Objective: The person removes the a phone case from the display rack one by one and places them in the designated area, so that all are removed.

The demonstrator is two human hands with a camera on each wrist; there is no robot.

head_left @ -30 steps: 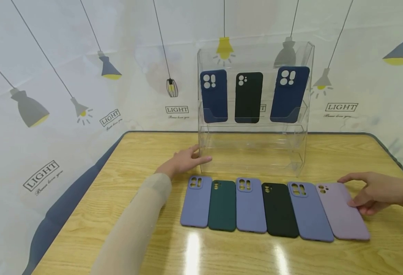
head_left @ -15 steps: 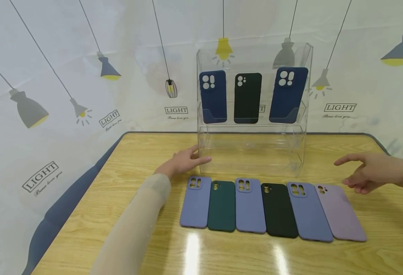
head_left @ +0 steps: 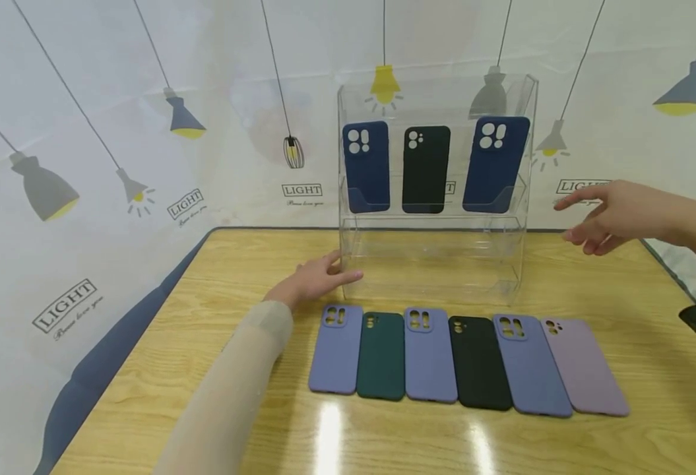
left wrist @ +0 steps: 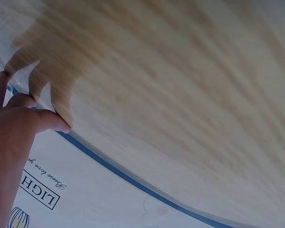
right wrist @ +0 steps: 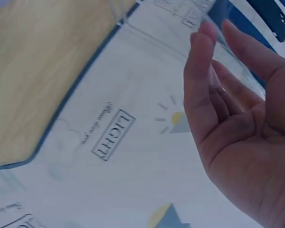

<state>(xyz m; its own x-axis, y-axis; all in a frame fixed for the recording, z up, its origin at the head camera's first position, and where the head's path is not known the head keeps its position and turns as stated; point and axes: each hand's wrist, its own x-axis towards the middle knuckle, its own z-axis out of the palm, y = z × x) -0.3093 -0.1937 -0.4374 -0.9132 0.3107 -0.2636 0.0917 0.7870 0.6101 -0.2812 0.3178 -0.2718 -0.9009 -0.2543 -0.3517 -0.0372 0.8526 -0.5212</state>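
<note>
Head view: the left hand (head_left: 312, 278), fingers spread, touches the left side of the stand (head_left: 433, 251); the right hand (head_left: 632, 210), empty, fingers loose, hovers off its right. The cases (head_left: 337, 356), on stand and table (head_left: 205, 369), look light, bendy, best pinched by side edges.

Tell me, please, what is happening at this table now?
A person's left hand rests at the left side of a clear stand on the table. The right hand is in the air to the stand's right, holding nothing. Three phone cases, two blue and one dark, are in the stand's upper part. Six more cases lie in a row on the table in front of it.
</note>
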